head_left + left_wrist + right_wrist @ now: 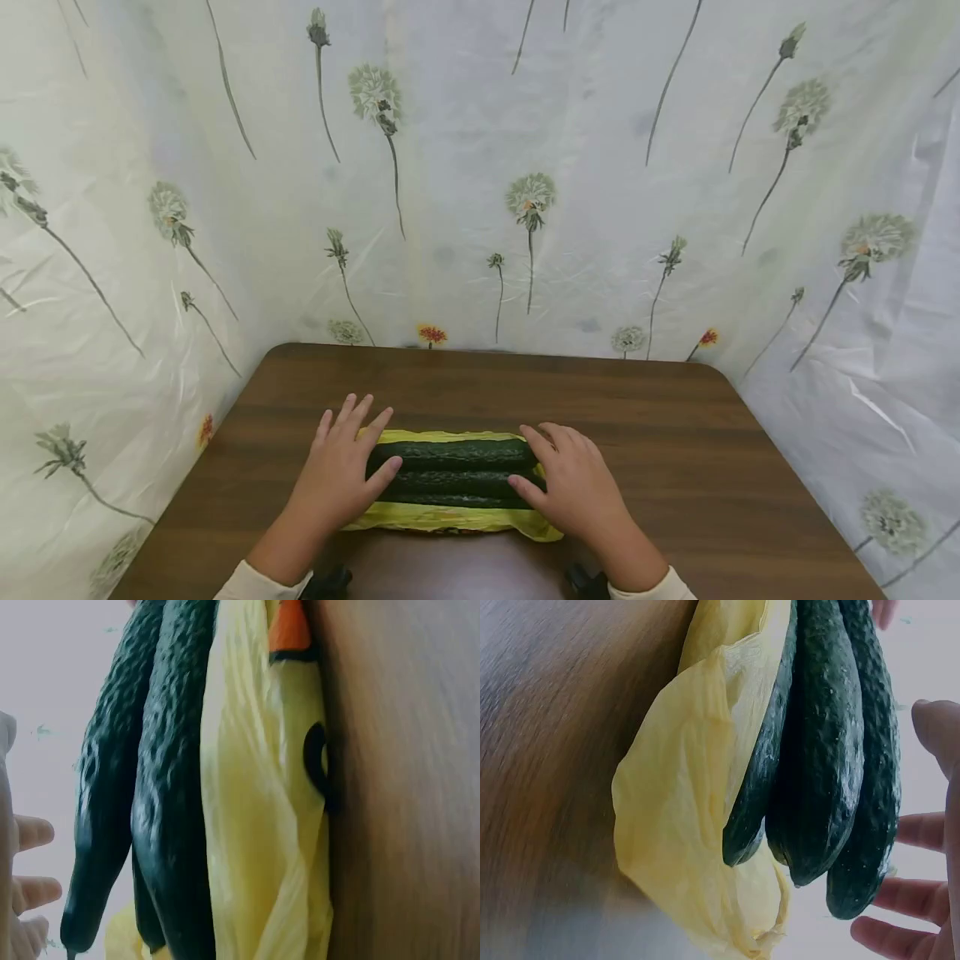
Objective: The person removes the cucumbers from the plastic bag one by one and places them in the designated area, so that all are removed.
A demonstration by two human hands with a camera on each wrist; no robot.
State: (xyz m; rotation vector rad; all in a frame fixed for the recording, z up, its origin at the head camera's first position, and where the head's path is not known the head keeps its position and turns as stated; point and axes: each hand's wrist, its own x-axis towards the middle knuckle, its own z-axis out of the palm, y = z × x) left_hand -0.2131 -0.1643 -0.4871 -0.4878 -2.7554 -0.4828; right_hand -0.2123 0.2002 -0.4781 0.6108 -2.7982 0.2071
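Three long, dark green, bumpy cucumbers (457, 454) lie side by side on a crumpled yellow plastic bag (442, 518), which spreads out beyond them at front and back. Over their left end is my left hand (337, 475), fingers spread and holding nothing. My right hand (577, 483) is at the right end, its thumb and fingers apart and loosely bent. In the right wrist view, fingertips (891, 937) show beyond the cucumber ends; contact cannot be told. Orange and black print marks the bag (247, 787) in the left wrist view.
Beneath everything is a brown wood-grain table (675, 450) with rounded far corners. A pale curtain (457, 167) printed with dandelions hangs behind it and along both sides. Two dark objects (327, 582) sit at the near edge by the wrists.
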